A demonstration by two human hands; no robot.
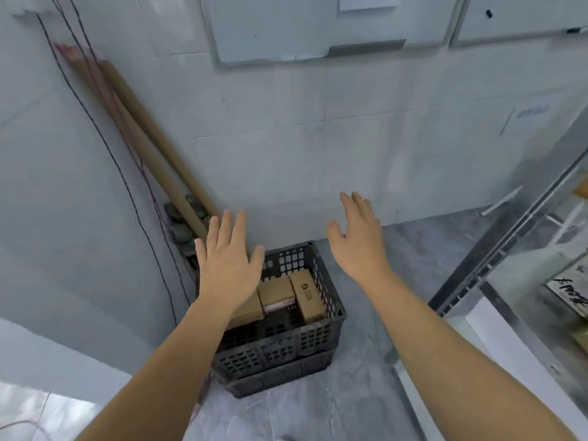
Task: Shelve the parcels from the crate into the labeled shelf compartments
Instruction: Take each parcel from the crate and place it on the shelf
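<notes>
Both the left hand (227, 268) and the right hand (358, 238) are held above the crate (286, 351) with fingers spread, empty. Three parcels (276, 294) lie inside. One parcel should probably be gripped at its sides, then its label read before the shelf (496, 249) is approached.

Left hand (227, 275) and right hand (359, 246) are bare, both forearms (423, 338) likewise (as far as visible).

Black slatted crate (286, 351) on grey floor (366, 393) against white wall, three brown parcels (276, 292) side by side inside; left grip (227, 268) spread flat above crate's left part, right grip (358, 240) splayed beyond crate's right rim, both holding nothing; cardboard tubes (149, 135) lean in corner, metal shelf (509, 237) at right.
</notes>
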